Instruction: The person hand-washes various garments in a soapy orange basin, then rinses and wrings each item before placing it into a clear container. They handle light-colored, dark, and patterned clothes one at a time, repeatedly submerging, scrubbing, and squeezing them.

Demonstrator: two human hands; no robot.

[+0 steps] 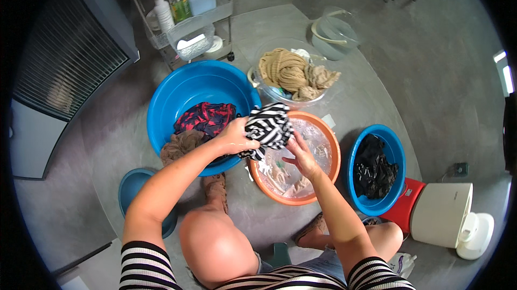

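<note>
My left hand [236,138] grips a bunched black-and-white striped cloth [270,126] above the gap between two basins. My right hand [303,157] is at the cloth's right edge, fingers spread and thumb apart; its fingertips seem to touch the fabric. Below my right hand stands an orange basin [336,157] of sudsy water with pale cloth under the surface. The large blue basin [194,84] is left of it, under my left forearm. Inside lie a red and dark patterned cloth [208,117] and a brown cloth [181,144], which hangs over the rim.
A clear tub [278,98] of tan knitwear [284,70] stands behind the orange basin, a clear bucket [335,42] beyond. At right, a blue basin [400,148] holds black clothes [371,169] beside a red-and-cream appliance [440,213]. A shelf cart [198,19] carries bottles. A teal basin [135,187] sits left.
</note>
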